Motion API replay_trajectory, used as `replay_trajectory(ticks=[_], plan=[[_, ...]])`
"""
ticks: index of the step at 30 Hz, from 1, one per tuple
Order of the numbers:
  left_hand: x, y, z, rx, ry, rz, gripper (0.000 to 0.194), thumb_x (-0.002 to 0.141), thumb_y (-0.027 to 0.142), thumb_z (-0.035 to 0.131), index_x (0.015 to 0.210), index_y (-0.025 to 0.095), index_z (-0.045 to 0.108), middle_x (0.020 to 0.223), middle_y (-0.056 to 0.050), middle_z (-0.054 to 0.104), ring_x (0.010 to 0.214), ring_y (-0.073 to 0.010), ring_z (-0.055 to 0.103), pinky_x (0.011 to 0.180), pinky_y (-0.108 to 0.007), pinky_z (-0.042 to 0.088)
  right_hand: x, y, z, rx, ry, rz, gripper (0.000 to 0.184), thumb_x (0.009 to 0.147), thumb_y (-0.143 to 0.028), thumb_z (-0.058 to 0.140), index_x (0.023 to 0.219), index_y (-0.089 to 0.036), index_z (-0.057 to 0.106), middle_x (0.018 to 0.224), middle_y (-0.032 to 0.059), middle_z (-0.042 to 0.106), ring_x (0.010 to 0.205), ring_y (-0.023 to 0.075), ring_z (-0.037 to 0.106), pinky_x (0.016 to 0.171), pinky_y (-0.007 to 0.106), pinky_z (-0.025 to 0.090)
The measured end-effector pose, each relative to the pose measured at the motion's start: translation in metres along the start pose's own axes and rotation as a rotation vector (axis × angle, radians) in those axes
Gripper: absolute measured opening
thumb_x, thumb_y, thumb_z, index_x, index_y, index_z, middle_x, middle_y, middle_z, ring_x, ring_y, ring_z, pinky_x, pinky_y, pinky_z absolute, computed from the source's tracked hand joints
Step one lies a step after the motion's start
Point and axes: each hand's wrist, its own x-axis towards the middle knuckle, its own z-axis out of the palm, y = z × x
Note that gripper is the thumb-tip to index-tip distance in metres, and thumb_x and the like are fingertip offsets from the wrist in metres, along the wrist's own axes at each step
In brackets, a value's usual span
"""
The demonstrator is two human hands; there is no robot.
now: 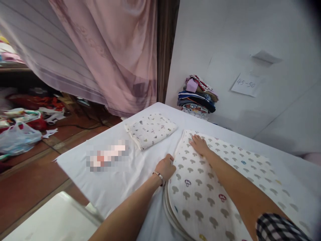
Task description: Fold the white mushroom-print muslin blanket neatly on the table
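A white cloth printed with mushrooms point(208, 194) lies folded in layers on the white table point(120, 190). My right hand point(199, 144) rests flat on its far corner, fingers stretched out. My left hand point(166, 167), with a bracelet at the wrist, is curled at the cloth's left edge, its fingers closed on the layered edge. A smaller folded cloth with a leaf print point(150, 129) lies on the table beyond my hands, untouched.
A stack of folded clothes point(198, 97) sits at the table's far corner against the white wall, which carries a paper note point(245, 84). Pink curtains point(107, 53) hang at the left. Bags and clutter point(20, 130) lie on the brown floor.
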Motion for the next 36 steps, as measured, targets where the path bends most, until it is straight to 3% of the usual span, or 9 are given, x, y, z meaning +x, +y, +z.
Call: replay_trajectory(ticks=[4,11,15,18,20,24,27,30,36], plan=[[0.001,-0.001,0.001,-0.013,0.007,0.008,0.03,0.071,0.016,0.049,0.1,0.02,0.049,0.08,-0.002,0.062,0.077,-0.0184,0.059,0.063,-0.025,0.038,0.017,0.0,0.001,-0.003,-0.044,-0.001,0.061,0.089,-0.05,0.02,0.142,-0.02,0.023,0.151,0.0063,0.009,0.138,0.0244,0.006,0.108,0.048,0.013],[0.003,-0.001,0.001,-0.017,0.025,-0.004,0.028,0.07,0.015,0.049,0.098,0.019,0.05,0.076,-0.001,0.061,0.073,-0.0171,0.058,0.063,-0.025,0.037,0.02,-0.02,0.006,0.045,-0.068,-0.077,0.064,0.089,-0.054,0.02,0.144,-0.021,0.018,0.152,0.0039,0.005,0.138,0.0237,0.002,0.109,0.049,0.008],[0.005,-0.003,0.0,-0.052,0.03,-0.003,0.025,0.069,0.014,0.051,0.094,0.02,0.05,0.072,0.001,0.059,0.068,-0.015,0.056,0.059,-0.023,0.036,0.022,-0.018,-0.006,0.111,-0.093,-0.115,0.065,0.087,-0.058,0.024,0.141,-0.021,0.028,0.151,0.0051,0.014,0.138,0.0249,0.009,0.109,0.045,0.014],[0.007,-0.004,0.0,-0.089,0.033,-0.005,0.023,0.068,0.013,0.051,0.09,0.02,0.05,0.068,0.003,0.056,0.066,-0.014,0.054,0.057,-0.023,0.035,0.009,0.0,-0.018,0.136,-0.061,-0.112,0.063,0.089,-0.057,0.018,0.141,-0.022,0.028,0.151,0.0036,0.014,0.138,0.023,0.01,0.109,0.04,0.016],[0.008,-0.005,0.0,-0.107,0.037,-0.002,0.022,0.068,0.013,0.051,0.089,0.02,0.05,0.066,0.003,0.055,0.064,-0.0137,0.053,0.056,-0.023,0.034,-0.007,0.02,-0.021,0.129,0.011,-0.042,0.063,0.09,-0.054,0.014,0.143,-0.021,0.023,0.151,0.0043,0.01,0.138,0.0236,0.006,0.11,0.043,0.013],[0.01,-0.006,0.002,-0.118,0.05,0.011,0.021,0.067,0.013,0.052,0.086,0.02,0.049,0.064,0.004,0.053,0.062,-0.0134,0.051,0.055,-0.023,0.033,-0.045,0.067,-0.008,0.052,0.14,0.184,0.061,0.09,-0.052,0.016,0.141,-0.02,0.025,0.151,0.0063,0.013,0.138,0.0244,0.007,0.109,0.048,0.013],[0.011,-0.007,0.003,-0.124,0.053,0.017,0.02,0.067,0.012,0.052,0.085,0.02,0.049,0.062,0.005,0.051,0.06,-0.0128,0.05,0.055,-0.023,0.032,-0.061,0.094,0.004,0.014,0.111,0.278,0.062,0.089,-0.053,0.019,0.14,-0.02,0.028,0.15,0.0061,0.015,0.137,0.0254,0.01,0.108,0.052,0.014],[0.012,-0.008,0.002,-0.142,0.057,0.023,0.019,0.067,0.012,0.051,0.085,0.02,0.05,0.061,0.005,0.05,0.06,-0.0123,0.05,0.054,-0.022,0.032,-0.065,0.103,0.005,0.041,0.051,0.3,0.062,0.088,-0.055,0.018,0.139,-0.022,0.03,0.15,0.005,0.016,0.137,0.0253,0.011,0.107,0.053,0.013],[0.014,-0.008,-0.001,-0.113,0.043,0.022,0.017,0.069,0.014,0.051,0.085,0.02,0.05,0.061,0.005,0.051,0.061,-0.0125,0.051,0.057,-0.022,0.033,-0.072,0.1,-0.005,0.032,0.04,0.284,0.063,0.089,-0.055,0.017,0.143,-0.022,0.022,0.152,0.0045,0.009,0.138,0.0241,0.003,0.109,0.05,0.008]])
